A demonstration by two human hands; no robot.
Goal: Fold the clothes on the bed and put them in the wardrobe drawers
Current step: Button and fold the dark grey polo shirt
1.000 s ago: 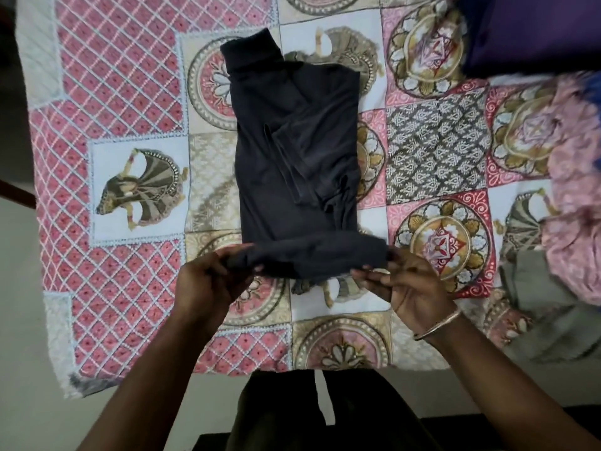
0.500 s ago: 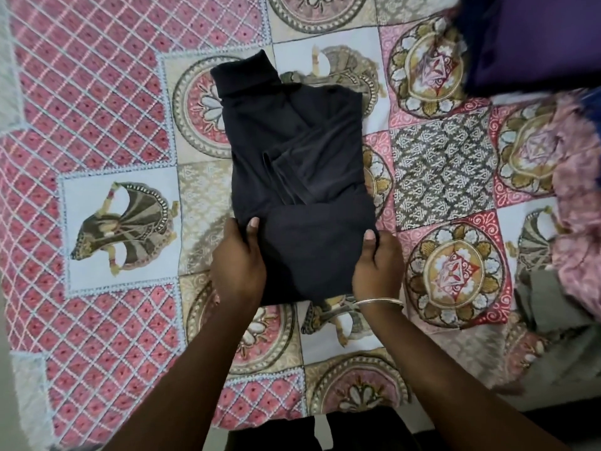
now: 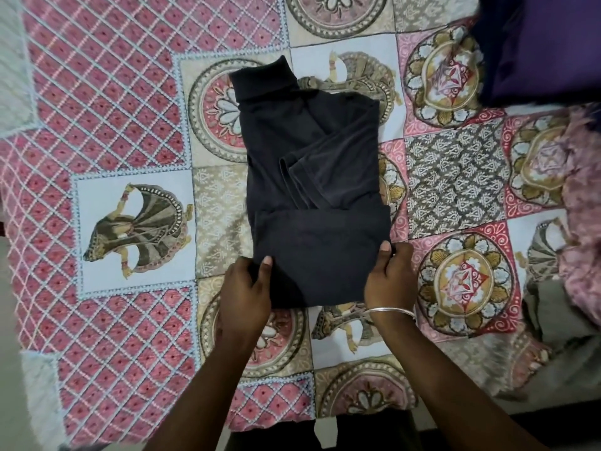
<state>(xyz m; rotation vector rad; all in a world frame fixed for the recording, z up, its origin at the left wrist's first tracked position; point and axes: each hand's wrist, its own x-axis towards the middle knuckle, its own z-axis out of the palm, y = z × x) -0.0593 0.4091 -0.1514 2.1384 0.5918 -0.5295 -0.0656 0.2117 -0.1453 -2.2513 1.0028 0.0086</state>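
A black high-neck top (image 3: 312, 177) lies flat on the patterned bedspread (image 3: 107, 125), its sleeves folded in and its bottom part folded up over the body. My left hand (image 3: 245, 296) grips the folded bottom at its left corner, thumb on top of the cloth. My right hand (image 3: 390, 278), with a metal bangle at the wrist, grips the right corner the same way. The collar points away from me toward the top of the view.
A purple garment (image 3: 546, 43) lies at the top right. A pink floral cloth (image 3: 582, 206) and a grey-green garment (image 3: 559, 336) are piled along the right edge of the bed. The bed's near edge is just below my forearms.
Both hands lifted the top's bottom hem and carried it up over the body, making a fold. They now hold the folded edge lower down, nearer to me.
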